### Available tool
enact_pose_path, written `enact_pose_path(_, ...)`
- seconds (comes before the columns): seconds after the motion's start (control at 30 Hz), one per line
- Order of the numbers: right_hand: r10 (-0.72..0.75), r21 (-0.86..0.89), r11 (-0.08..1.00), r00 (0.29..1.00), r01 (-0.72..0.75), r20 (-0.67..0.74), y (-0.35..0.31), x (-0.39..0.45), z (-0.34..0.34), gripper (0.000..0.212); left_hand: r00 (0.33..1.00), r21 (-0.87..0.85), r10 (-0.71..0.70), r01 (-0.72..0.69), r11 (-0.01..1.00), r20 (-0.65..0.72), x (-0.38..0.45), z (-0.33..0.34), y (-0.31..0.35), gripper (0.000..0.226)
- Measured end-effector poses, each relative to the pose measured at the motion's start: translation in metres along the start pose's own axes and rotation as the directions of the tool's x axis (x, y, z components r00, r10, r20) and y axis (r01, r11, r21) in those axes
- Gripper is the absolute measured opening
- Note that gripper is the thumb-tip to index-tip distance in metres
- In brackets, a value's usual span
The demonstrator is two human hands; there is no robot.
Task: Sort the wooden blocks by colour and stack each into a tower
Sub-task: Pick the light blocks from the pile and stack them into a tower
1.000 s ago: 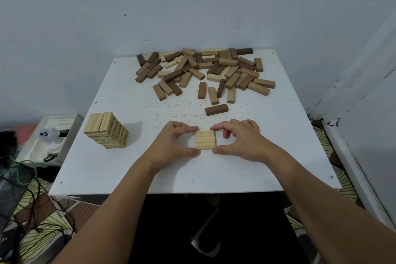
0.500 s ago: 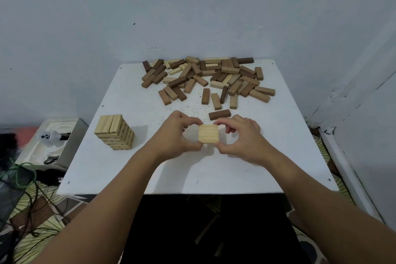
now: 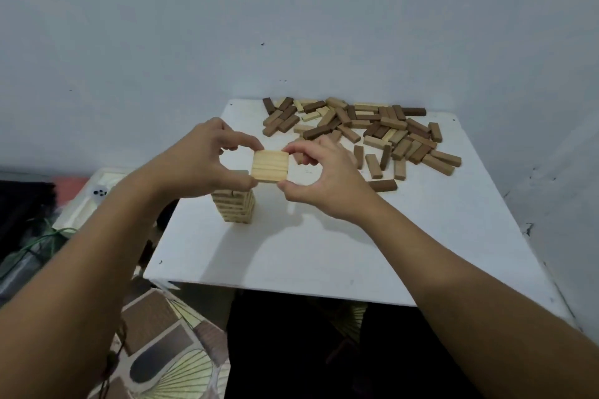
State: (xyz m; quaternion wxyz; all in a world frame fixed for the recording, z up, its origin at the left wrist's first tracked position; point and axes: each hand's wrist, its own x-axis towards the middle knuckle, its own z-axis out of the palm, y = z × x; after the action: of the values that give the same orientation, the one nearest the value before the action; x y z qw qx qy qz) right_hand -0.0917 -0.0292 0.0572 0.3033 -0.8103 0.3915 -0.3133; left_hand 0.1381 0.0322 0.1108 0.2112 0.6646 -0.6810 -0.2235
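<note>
Pale square block layer (image 3: 270, 166), grain-lined, pinched by both hands.

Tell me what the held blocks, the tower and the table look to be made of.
Held blocks: pale wood, seemingly unvarnished; grain lines show and the surface is matt. Both hands, left and right, pinch them.
Tower: the same pale wood, going by colour and grain.
Table: white painted or laminated board, probably; it is flat and matt with a thin edge, but the core is hidden.
</note>
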Motion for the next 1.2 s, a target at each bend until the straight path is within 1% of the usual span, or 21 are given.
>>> enact_pose_path(0.1, 0.015, -0.011, 1.0, 0.999, -0.015, 0.043, -0.01, 0.011, 0.029, 0.045, 0.998, -0.036, -0.047, 0.048, 0.998, 0.038, -0.008, -0.014, -0.028, 0.049)
enact_pose_path(0.27, 0.04, -0.012, 0.999, 0.997, -0.039, 0.068, -0.013, 0.022, 0.056, 0.044, 0.996, -0.075, -0.06, 0.065, 0.995, 0.067, -0.011, -0.021, -0.059, 0.053)
enact_pose_path(0.4, 0.051, -0.031, 0.998, 0.995, -0.048, 0.085, -0.012, 0.026, 0.063, 0.045, 0.995, -0.102, -0.058, 0.065, 0.993, 0.077, -0.007, -0.019, -0.074, 0.044)
enact_pose_path(0.57, 0.081, -0.043, 0.996, 0.989, -0.076, 0.121, -0.01, 0.027, 0.068, 0.053, 0.994, -0.149, -0.057, 0.071, 0.986, 0.095, -0.006, -0.015, -0.084, 0.044)
enact_pose_path(0.73, 0.096, -0.025, 0.995, 0.985, -0.093, 0.145, -0.006, 0.025, 0.071, 0.056, 0.994, -0.187, -0.042, 0.06, 0.981, 0.099, -0.006, -0.011, -0.089, 0.044)
enact_pose_path(0.9, 0.082, -0.011, 0.997, 0.987, -0.082, 0.136, -0.006, 0.024, 0.072, 0.055, 0.994, -0.202, -0.048, 0.067, 0.977, 0.098, -0.007, -0.009, -0.091, 0.044)
enact_pose_path(1.0, 0.093, -0.002, 0.996, 0.986, -0.093, 0.142, -0.005, 0.024, 0.073, 0.058, 0.994, -0.216, -0.055, 0.074, 0.974, 0.091, -0.007, -0.008, -0.094, 0.045)
enact_pose_path(1.2, 0.113, 0.008, 0.993, 0.982, -0.116, 0.154, -0.002, 0.024, 0.073, 0.061, 0.993, -0.25, -0.073, 0.094, 0.964, 0.091, -0.005, -0.005, -0.099, 0.051)
